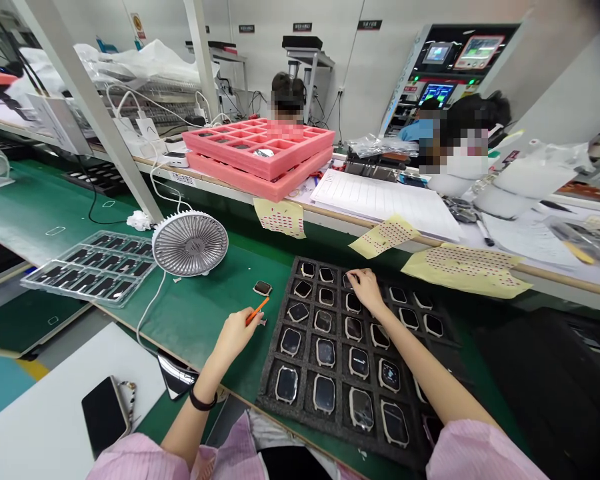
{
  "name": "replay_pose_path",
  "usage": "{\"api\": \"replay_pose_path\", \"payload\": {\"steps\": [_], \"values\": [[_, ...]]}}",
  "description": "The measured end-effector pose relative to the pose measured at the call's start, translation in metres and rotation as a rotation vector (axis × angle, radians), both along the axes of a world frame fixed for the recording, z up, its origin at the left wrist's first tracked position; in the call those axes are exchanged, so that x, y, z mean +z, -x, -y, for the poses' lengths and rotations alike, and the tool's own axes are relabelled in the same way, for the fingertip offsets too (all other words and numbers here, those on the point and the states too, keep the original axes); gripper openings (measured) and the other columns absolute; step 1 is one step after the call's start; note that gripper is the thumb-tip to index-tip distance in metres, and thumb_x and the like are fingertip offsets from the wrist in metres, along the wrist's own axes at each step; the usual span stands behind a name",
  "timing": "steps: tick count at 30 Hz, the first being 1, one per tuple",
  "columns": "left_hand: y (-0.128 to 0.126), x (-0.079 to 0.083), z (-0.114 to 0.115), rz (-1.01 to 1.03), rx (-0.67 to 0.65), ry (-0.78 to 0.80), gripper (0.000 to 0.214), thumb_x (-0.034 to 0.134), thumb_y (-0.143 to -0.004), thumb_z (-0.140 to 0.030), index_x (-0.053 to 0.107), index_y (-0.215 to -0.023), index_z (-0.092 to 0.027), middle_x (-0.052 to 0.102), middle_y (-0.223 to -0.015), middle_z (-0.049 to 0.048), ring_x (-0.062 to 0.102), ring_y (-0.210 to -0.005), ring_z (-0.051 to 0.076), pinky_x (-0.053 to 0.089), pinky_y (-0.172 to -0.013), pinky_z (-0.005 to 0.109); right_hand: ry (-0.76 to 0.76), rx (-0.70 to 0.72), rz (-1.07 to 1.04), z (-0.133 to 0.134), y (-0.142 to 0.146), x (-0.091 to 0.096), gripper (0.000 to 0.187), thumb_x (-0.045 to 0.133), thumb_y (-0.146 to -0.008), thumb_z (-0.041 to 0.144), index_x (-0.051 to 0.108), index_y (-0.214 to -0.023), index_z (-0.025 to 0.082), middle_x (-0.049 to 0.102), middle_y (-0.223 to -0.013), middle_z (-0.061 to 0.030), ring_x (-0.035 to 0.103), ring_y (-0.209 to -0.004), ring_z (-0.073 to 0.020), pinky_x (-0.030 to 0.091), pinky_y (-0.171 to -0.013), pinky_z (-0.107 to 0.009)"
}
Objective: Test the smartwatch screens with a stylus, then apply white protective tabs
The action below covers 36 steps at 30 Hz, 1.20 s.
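My left hand (233, 337) is closed around a thin orange stick-like tool (258, 311), whose exact kind I cannot make out. Just beyond its tip, a single smartwatch (263, 288) without a strap lies on the green mat. My right hand (365, 289) reaches over the black foam tray (305, 363), its fingers bent and pinching at a smartwatch (347, 281) in the back row, which they partly cover. Rows of strapless watches fill the tray's compartments, among them one with a lit dial (390, 375). My right forearm hides some compartments.
A white fan (190, 243) stands left of the tray, near a clear plastic tray (93, 267) of dark parts. Pink foam trays (260, 150) and papers (380, 200) lie on the raised shelf. A phone (105, 413) rests at lower left. Two people sit beyond the shelf.
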<state>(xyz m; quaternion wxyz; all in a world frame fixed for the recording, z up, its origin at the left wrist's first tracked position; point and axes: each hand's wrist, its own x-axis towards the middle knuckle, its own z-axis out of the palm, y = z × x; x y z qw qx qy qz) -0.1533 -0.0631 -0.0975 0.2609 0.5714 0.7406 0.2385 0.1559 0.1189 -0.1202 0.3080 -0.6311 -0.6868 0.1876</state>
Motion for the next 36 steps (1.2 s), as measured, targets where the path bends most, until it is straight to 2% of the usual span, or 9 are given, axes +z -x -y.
{"api": "replay_pose_path", "payload": {"steps": [3,6,12,16,19,25,27,30,36], "values": [[0.001,-0.002,0.000,-0.001,0.006,0.020,0.037,0.045,-0.089,-0.042,0.034,-0.060,-0.023,0.035,-0.051,-0.0042,0.035,-0.048,0.015,0.021,-0.054,0.026,-0.002,-0.077,0.093,0.000,-0.014,0.004,0.022,0.048,-0.087,0.024,0.063,-0.099,0.014,0.059,-0.112,-0.0202,0.051,-0.116,-0.0355,0.036,-0.096,-0.048],[0.002,0.001,0.001,0.001,0.023,0.011,0.035,0.044,-0.090,-0.045,0.036,-0.062,-0.023,0.038,-0.051,-0.0038,0.040,-0.049,0.016,0.023,-0.055,0.025,0.050,-0.135,0.119,-0.003,-0.027,0.004,0.022,0.051,-0.085,0.020,0.059,-0.103,0.011,0.061,-0.104,-0.0220,0.055,-0.111,-0.0373,0.038,-0.093,-0.050],[-0.010,0.013,0.001,0.147,-0.077,-0.076,0.040,0.038,-0.090,-0.053,0.052,-0.071,-0.021,0.052,-0.061,-0.0014,0.046,-0.055,0.016,0.029,-0.057,0.025,0.158,-0.127,-0.081,-0.015,-0.040,0.002,0.013,0.064,-0.075,0.027,0.058,-0.083,0.018,0.063,-0.079,-0.0082,0.062,-0.084,-0.0284,0.044,-0.077,-0.039],[-0.026,0.020,-0.002,0.272,-0.127,-0.137,0.038,0.038,-0.091,-0.051,0.057,-0.081,-0.019,0.044,-0.056,-0.0046,0.039,-0.052,0.013,0.028,-0.055,0.024,0.185,-0.064,-0.383,-0.010,-0.044,0.014,0.022,0.064,-0.073,0.041,0.058,-0.075,0.021,0.054,-0.062,0.0010,0.053,-0.063,-0.0192,0.041,-0.061,-0.031],[-0.041,0.026,-0.006,0.376,-0.220,-0.157,0.037,0.039,-0.092,-0.049,0.057,-0.083,-0.018,0.038,-0.054,-0.0058,0.035,-0.052,0.012,0.027,-0.054,0.023,0.156,-0.004,-0.664,0.005,-0.037,0.031,0.024,0.055,-0.079,0.046,0.057,-0.082,0.022,0.055,-0.072,0.0000,0.049,-0.062,-0.0160,0.039,-0.056,-0.029],[-0.071,0.038,-0.009,0.560,-0.370,-0.098,0.036,0.043,-0.091,-0.048,0.058,-0.082,-0.017,0.036,-0.053,-0.0066,0.032,-0.051,0.010,0.026,-0.051,0.022,0.194,0.147,-1.070,0.046,-0.014,0.066,0.014,0.052,-0.087,0.035,0.058,-0.080,0.024,0.040,-0.062,0.0039,0.038,-0.051,-0.0134,0.036,-0.047,-0.026],[-0.078,0.038,-0.009,0.588,-0.400,-0.084,0.036,0.043,-0.092,-0.048,0.058,-0.083,-0.016,0.035,-0.054,-0.0068,0.031,-0.050,0.010,0.026,-0.050,0.021,0.273,0.203,-1.223,0.060,-0.007,0.073,0.012,0.051,-0.088,0.030,0.057,-0.080,0.024,0.036,-0.060,0.0049,0.036,-0.049,-0.0123,0.035,-0.044,-0.023],[-0.086,0.035,-0.007,0.632,-0.440,-0.047,0.036,0.043,-0.092,-0.048,0.058,-0.085,-0.016,0.036,-0.054,-0.0069,0.032,-0.050,0.009,0.026,-0.050,0.021,0.475,0.291,-1.445,0.082,0.006,0.074,0.009,0.055,-0.086,0.027,0.056,-0.079,0.021,0.037,-0.059,0.0059,0.032,-0.045,-0.0090,0.029,-0.040,-0.019],[-0.099,0.029,0.003,0.698,-0.478,0.006,0.040,0.039,-0.094,-0.051,0.058,-0.084,-0.016,0.036,-0.051,-0.0078,0.030,-0.047,0.008,0.026,-0.048,0.020,0.626,0.334,-1.441,0.123,0.033,0.059,0.015,0.065,-0.082,0.030,0.058,-0.080,0.017,0.043,-0.054,0.0083,0.032,-0.038,-0.0046,0.026,-0.036,-0.017]]}}
